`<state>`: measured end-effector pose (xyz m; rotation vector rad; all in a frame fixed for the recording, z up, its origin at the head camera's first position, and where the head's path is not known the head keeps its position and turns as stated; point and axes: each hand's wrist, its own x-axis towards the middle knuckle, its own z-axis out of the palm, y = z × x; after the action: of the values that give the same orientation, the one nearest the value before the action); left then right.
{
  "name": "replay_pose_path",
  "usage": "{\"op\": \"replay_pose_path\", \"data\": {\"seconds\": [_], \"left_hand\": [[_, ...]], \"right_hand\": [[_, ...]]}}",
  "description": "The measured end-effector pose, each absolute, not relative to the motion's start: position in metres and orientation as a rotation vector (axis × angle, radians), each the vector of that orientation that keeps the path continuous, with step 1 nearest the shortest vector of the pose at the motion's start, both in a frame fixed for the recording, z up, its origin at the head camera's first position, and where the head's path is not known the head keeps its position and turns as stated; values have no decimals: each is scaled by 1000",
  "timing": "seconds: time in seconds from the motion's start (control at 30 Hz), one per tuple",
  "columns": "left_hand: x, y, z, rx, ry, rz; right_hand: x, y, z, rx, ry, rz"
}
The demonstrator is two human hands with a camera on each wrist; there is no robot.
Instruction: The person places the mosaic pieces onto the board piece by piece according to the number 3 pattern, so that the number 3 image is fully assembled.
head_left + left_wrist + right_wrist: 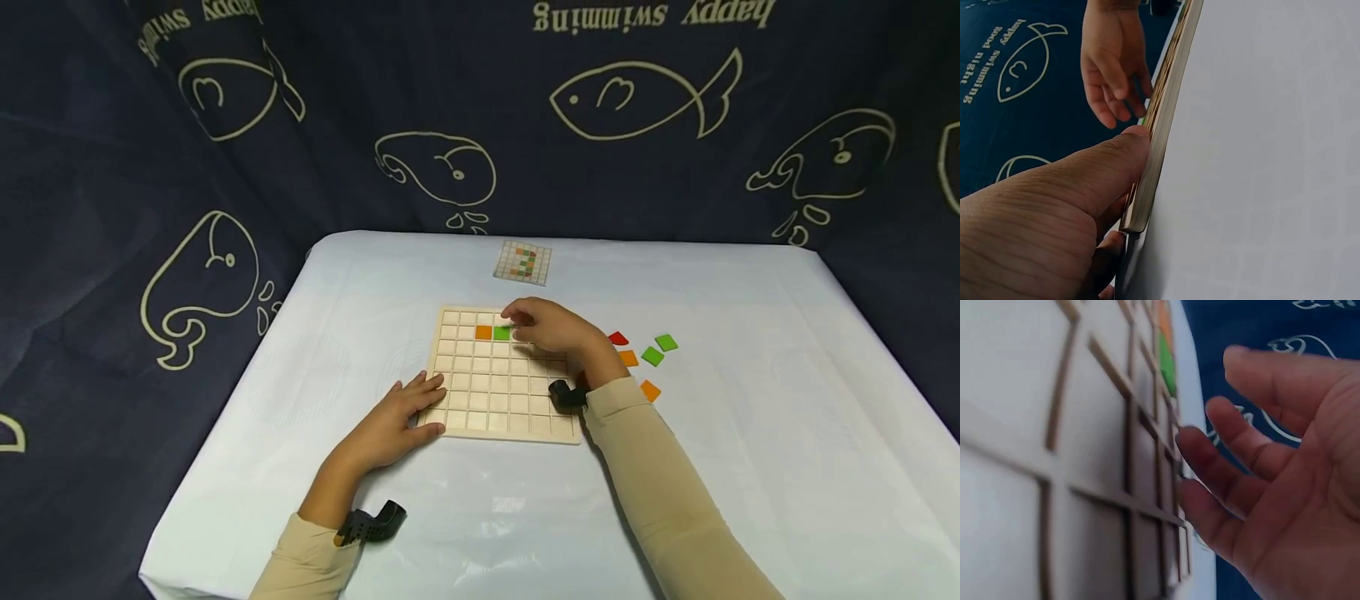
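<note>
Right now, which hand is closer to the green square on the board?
Right. The right hand hovers just beside the green tile in the wooden board; the left hand presses the board's near-left corner.

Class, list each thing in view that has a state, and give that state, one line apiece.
Wooden grid board: flat on the table, two cells filled.
Orange tile: seated in a cell.
Green tile: seated beside it.
Loose tiles: lying off the board.
Left hand: open, pressing the board's edge.
Right hand: open, over the board.

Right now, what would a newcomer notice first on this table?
The wooden grid board at mid-table, with an orange tile and a green tile side by side in its second row. The right hand hovers beside them; the left hand rests on the board's near-left corner.
</note>
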<state>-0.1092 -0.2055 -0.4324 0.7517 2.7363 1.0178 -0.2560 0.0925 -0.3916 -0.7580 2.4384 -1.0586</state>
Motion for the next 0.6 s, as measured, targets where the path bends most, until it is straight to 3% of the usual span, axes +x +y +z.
{"op": "replay_pose_path", "data": {"seconds": [0.6], "left_hand": [[-108,-205,-434,742,2735,1016]], "right_hand": [[-234,180,-378,-494,2581,-1115]]}}
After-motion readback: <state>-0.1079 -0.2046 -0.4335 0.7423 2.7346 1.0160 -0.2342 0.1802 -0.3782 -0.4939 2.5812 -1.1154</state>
